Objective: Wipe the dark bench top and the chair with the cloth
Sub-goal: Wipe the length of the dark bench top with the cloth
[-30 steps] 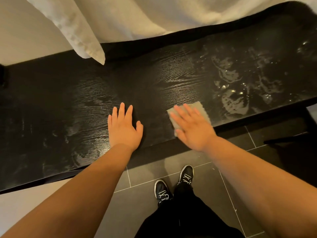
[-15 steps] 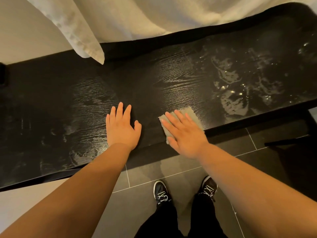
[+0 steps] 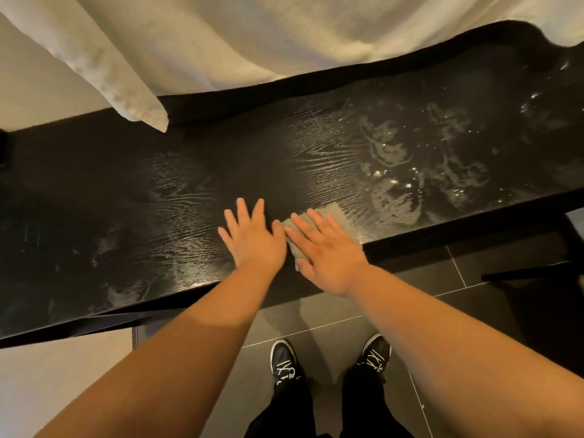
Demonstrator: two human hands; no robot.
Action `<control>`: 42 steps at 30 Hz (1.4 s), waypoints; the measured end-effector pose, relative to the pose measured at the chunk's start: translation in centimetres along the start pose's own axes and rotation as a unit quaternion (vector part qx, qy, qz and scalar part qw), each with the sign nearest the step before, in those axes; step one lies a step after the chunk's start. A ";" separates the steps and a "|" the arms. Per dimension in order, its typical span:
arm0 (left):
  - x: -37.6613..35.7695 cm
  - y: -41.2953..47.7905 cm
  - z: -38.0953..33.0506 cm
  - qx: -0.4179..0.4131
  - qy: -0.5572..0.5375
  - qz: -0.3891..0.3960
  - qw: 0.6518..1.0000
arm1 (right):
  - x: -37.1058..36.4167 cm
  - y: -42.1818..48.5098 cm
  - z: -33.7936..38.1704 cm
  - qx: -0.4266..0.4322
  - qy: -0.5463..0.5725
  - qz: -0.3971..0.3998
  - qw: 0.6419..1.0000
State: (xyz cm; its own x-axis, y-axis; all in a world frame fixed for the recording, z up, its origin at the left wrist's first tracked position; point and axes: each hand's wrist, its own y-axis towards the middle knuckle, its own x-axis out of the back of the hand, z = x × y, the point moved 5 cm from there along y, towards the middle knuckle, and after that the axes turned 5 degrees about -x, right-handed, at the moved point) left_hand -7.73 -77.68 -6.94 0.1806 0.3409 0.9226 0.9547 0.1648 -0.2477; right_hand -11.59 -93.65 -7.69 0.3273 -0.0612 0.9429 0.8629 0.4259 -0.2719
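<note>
Dark, black-stained wood with a raised grain forms the long bench top [image 3: 189,172], which is seen from above and runs from the left edge of the view to the upper right. Along its far edge, white rumpled bedding [image 3: 252,36] is draped, and one pointed corner of it hangs over the left part of the far edge. Near the right end of the bench top, shiny wet smears and droplets [image 3: 395,197] are spread across the wood. At the near edge, about midway along, a small grey-green square cloth [image 3: 343,216] is laid flat on the wood. It is pressed down by the right hand [image 3: 328,254], whose fingers are held straight and close together on top of it; nothing is gripped or pinched. Just beside it, the left hand [image 3: 252,238] is laid palm down on the bare wood, fingers straight and spread, thumb close to the cloth's left corner; nothing is held by it. Below the near edge, grey floor tiles [image 3: 316,317] are seen, and on them two black lace-up shoes [image 3: 284,361] are planted.
</note>
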 end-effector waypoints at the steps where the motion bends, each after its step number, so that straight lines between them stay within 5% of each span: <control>1: -0.3 0.1 -1.7 -0.005 -0.027 0.003 1.000 | 0.3 -0.1 -1.6 0.008 -0.004 0.001 1.000; 7: -1.9 0.9 -4.5 -0.056 0.032 -0.011 0.998 | 2.3 -2.7 -13.4 -0.137 0.007 -0.032 0.990; 11: -2.7 0.6 -4.8 -0.063 0.091 -0.027 0.994 | 2.1 -2.2 -11.6 -0.176 0.024 -0.052 0.983; 18: -2.7 0.6 -4.9 -0.064 0.098 -0.041 0.992 | 1.6 -2.5 -13.0 -0.016 -0.007 -0.028 0.999; 25: -2.5 0.7 -5.2 -0.097 0.101 -0.064 0.988 | 3.0 -3.0 -18.2 -0.198 0.015 -0.058 0.978; 32: -2.4 0.7 -5.1 -0.086 0.089 -0.073 0.990 | 1.8 -1.4 -12.5 0.005 0.004 -0.019 1.000; 38: -2.4 0.6 -5.2 -0.094 0.082 -0.077 0.989 | 3.5 -3.3 -22.0 -0.184 0.006 -0.055 0.981; 42: -2.4 0.6 -5.3 -0.092 0.083 -0.078 0.989 | 3.6 -1.7 -17.8 -0.204 0.043 -0.048 0.977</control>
State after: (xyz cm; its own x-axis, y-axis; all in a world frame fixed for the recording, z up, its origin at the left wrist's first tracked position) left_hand -6.37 -83.29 -7.71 0.0493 0.1646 0.9851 0.9981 0.0279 -0.0547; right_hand -5.08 -110.63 -7.25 0.2538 -0.1671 0.9527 0.9670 0.0213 -0.2538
